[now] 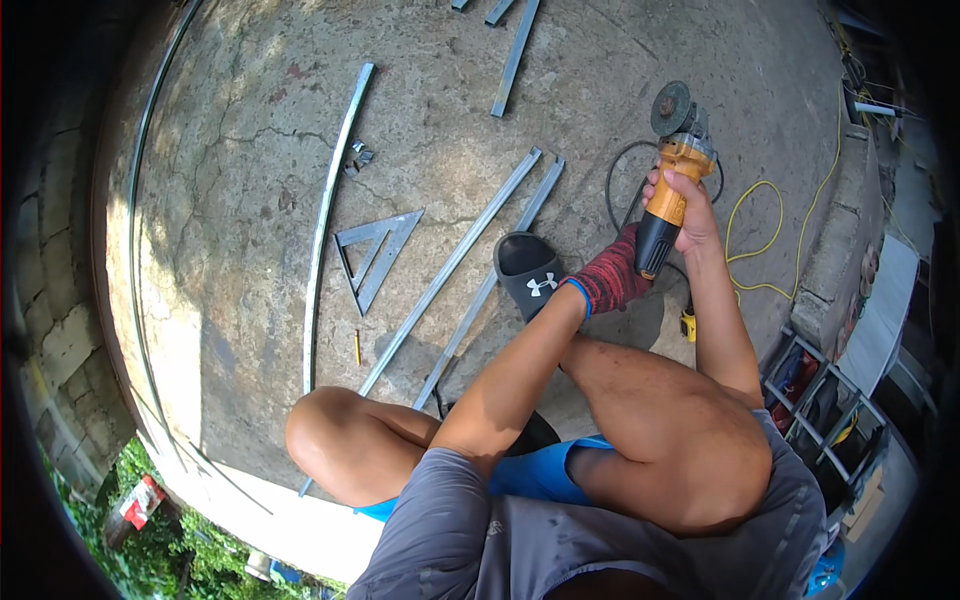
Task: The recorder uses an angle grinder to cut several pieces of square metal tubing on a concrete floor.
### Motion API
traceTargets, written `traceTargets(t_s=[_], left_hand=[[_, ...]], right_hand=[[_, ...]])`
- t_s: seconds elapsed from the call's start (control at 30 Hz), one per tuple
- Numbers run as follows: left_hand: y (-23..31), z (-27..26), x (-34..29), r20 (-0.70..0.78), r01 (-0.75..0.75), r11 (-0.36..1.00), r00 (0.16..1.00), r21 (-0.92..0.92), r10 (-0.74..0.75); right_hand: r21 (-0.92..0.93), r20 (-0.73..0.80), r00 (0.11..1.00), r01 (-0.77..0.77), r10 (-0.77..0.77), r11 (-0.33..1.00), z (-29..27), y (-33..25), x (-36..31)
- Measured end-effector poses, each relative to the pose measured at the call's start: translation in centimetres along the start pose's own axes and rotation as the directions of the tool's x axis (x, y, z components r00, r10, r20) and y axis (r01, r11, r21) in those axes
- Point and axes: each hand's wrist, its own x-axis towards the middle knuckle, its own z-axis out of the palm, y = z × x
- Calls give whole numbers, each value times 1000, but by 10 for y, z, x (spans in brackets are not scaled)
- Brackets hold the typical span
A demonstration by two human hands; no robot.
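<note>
A yellow and black angle grinder point(688, 155) is held up at the right, its dark round disc point(672, 108) facing away from me. My right hand point(692, 208), bare, is wrapped around the yellow body. In a red and black knit glove, my left hand point(612, 276) closes at the black rear end of the tool; its fingertips are partly hidden behind it. A black cord point(612, 185) loops on the floor beside the grinder. Below my left wrist lies a black slide sandal point(528, 275) with a white mark.
Metal channel bars point(455, 265) lie on the cracked concrete floor, with more bars point(515, 65) farther off. A triangular square point(385, 255), a pencil point(357, 347) and small metal offcuts point(357, 155) are at the left. A yellow cord point(765, 250) and a tape measure point(688, 325) lie right.
</note>
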Motion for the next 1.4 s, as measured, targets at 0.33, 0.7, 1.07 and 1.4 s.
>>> traceTargets(t_s=[0.33,0.7,1.07,1.4], left_hand=[[-24,-13,-2,-152,-7,991,988,134,28],[-81,-162,-30,-642,575,599,756,557,-129],[-54,-169,-68,-655,278,793,731,542,191],[-37,-166,-74,-663,307,812,737,497,127]], right_hand=[[-303,-130,991,3,-44,953,-17,0,8],[-795,-75,996,-29,-51,606,-5,-36,39],[-972,213,975,206,59,116,30,-48,91],[-968,252,942,247,220,53,74,-54,104]])
